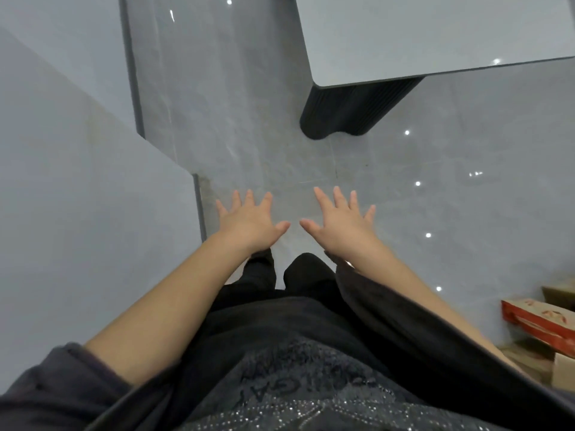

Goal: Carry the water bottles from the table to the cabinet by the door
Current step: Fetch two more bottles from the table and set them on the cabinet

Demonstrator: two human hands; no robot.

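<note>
My left hand [249, 220] and my right hand [340, 222] are stretched out in front of me, palms down, fingers spread, holding nothing. They hover over the glossy grey tile floor [249, 126]. A grey table [435, 35] with a rounded corner and a dark ribbed base [351, 110] stands at the upper right, ahead of my right hand. No water bottle shows on the visible part of the table or anywhere else in view. No cabinet or door is identifiable.
A pale wall [77, 181] with a stepped corner and dark skirting runs along my left. Red and brown cardboard boxes [541, 325] lie on the floor at the right edge. Open floor stretches between the wall and the table.
</note>
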